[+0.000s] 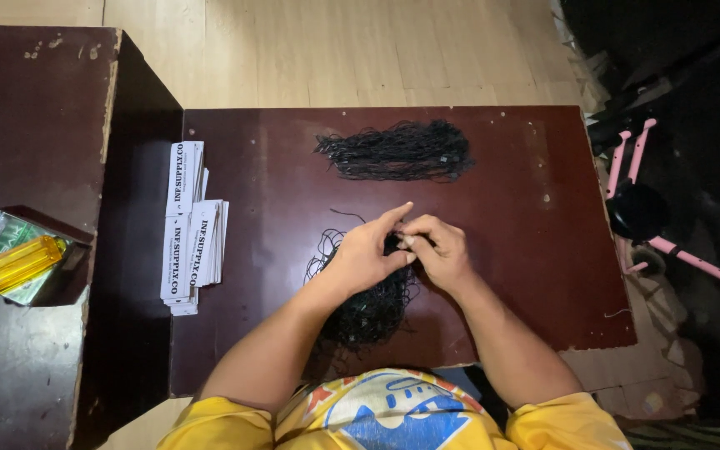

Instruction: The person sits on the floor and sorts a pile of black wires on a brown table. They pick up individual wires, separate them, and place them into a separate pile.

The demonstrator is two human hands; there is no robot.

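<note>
My left hand point(366, 250) and my right hand point(439, 248) meet over the middle of a dark brown table point(527, 250), fingertips pinched together on a thin black string. A loose heap of black strings point(368, 310) lies under and just below my hands, partly hidden by my left wrist. A second, neater bundle of black strings point(397, 152) rests farther back on the table, apart from my hands. White paper tags point(189, 225) with black print are stacked at the table's left side.
To the left stands another dark table point(31, 108) holding a yellow lighter point(10, 267) on a green packet. A pink and black scooter point(643, 208) stands on the right. Pale wooden floor lies beyond.
</note>
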